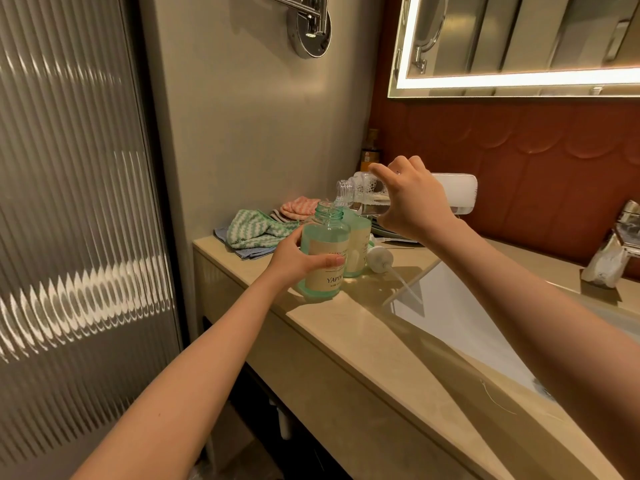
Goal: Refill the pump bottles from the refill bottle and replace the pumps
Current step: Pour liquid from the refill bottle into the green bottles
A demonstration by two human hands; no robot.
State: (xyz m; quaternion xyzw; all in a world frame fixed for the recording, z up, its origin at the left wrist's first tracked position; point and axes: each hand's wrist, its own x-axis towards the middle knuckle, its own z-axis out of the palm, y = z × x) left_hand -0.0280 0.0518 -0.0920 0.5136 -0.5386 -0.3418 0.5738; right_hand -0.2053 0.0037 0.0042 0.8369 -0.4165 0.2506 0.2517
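Just beyond the left hand (298,261), folded cloths (256,230) in green-and-white, blue and pink lie on the beige countertop (346,323). An amber bottle (370,150) stands in the corner behind the right hand (412,202), with a white sink basin (450,306) below that hand and a chrome faucet (623,233) well to its right. High above both hands are a lit mirror (519,39) and a chrome wall fixture (310,26), and a fluted glass panel (76,202) stands far left of the left hand.

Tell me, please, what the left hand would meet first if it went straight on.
Probably the second bottle standing just behind the pump bottle that the left hand grips, though depth is unclear.
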